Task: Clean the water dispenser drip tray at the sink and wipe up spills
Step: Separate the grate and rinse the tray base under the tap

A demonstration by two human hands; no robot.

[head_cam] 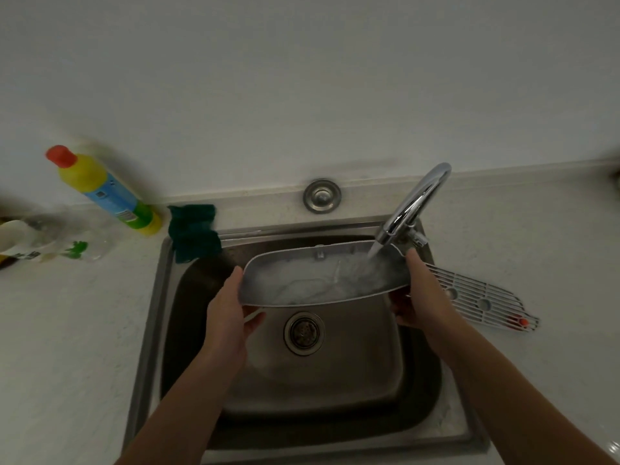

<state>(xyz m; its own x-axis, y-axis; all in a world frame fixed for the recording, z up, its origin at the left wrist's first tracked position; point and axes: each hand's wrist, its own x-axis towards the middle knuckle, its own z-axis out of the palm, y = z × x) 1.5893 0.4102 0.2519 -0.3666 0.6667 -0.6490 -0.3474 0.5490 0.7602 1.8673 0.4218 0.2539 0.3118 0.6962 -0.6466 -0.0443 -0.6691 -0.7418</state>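
Observation:
I hold the grey drip tray (pixel 302 280) level over the steel sink (pixel 151 297). My left hand (pixel 228 313) grips its left end, thumb on the rim. My right hand (pixel 419 297) grips its right end. Water runs from the chrome tap (pixel 416 203) into the right part of the tray and pools inside it. The tray's white grille (pixel 479 300) lies on the counter right of the sink, with a small red float at its near end. A dark green cloth (pixel 193 229) hangs over the sink's back left corner.
A yellow detergent bottle (pixel 100 189) with a red cap stands at the back left by the wall. Clear and white bottles (pixel 40 243) sit at the left edge. A round steel plug (pixel 322 195) lies behind the sink. The drain (pixel 303 333) is in the basin's middle.

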